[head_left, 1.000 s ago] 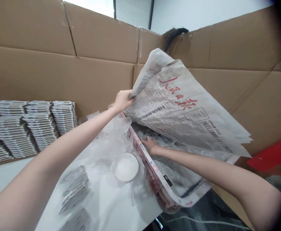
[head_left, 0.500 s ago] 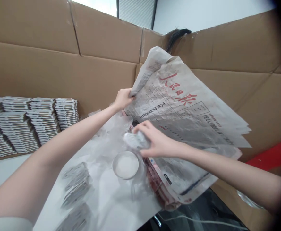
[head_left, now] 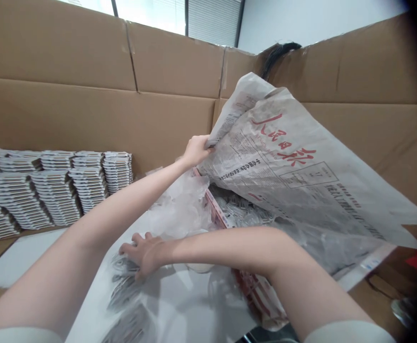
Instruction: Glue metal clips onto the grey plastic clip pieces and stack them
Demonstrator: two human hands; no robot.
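My left hand [head_left: 196,151] is closed on the folded edge of a newspaper [head_left: 301,166] with red headline characters, holding it up at a slant. Beneath the paper shows an open box [head_left: 217,209] with a red and white patterned side, filled with small grey-and-white packets [head_left: 242,212]. My right hand [head_left: 146,252] reaches across to the left, fingers spread over a row of similar clear-wrapped packets [head_left: 124,291] on the white tabletop [head_left: 174,305]. Nothing shows gripped in it. A round white dish [head_left: 199,268] is mostly hidden under my right forearm.
Crumpled clear plastic bags [head_left: 185,200] lie against the box's left side. Stacks of folded white-and-brown pieces [head_left: 53,195] stand at the far left. Tall cardboard walls [head_left: 173,114] enclose the back and right. A dark tuft [head_left: 280,55] hangs over the wall.
My right hand has moved left from the box's edge to the packets on the table; the greyish-white packet it held is gone from it. The newspaper stays lifted, showing more of the box's contents.
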